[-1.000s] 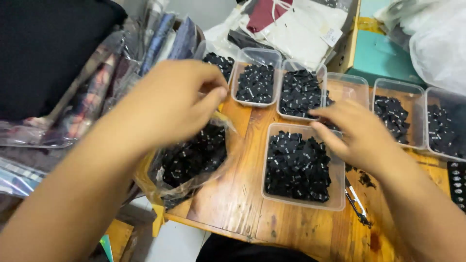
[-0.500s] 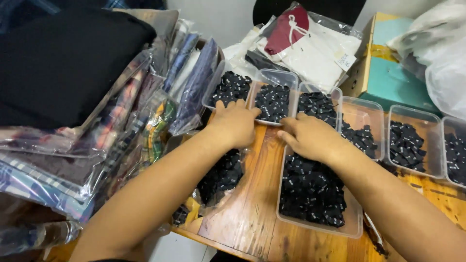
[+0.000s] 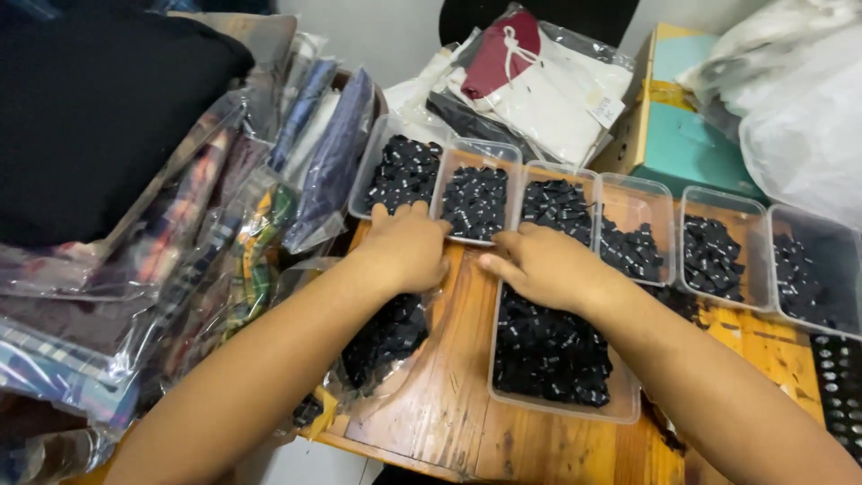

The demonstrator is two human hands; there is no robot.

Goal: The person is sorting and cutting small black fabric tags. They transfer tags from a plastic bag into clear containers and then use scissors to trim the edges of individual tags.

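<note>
My left hand [image 3: 406,244] lies palm down at the near edge of two clear plastic trays [image 3: 476,160] filled with small black pieces; its fingertips touch the trays. My right hand [image 3: 541,263] rests beside it, fingers pointing left toward the second tray's near edge. Under my right wrist sits a bigger clear tray [image 3: 557,409] heaped with the same black pieces. A clear plastic bag [image 3: 388,334] of black pieces lies under my left forearm. Whether either hand pinches anything is hidden.
Several more clear trays of black pieces [image 3: 718,256] line the wooden table [image 3: 449,395] to the right. Bagged folded fabrics [image 3: 180,242] are stacked at left. Folded white and maroon garments [image 3: 539,81], a teal box [image 3: 696,144] and a white plastic bag [image 3: 799,108] sit behind.
Both hands moved forward from over the bag and the big tray to the near edge of the back trays. The view tilted up and left.
</note>
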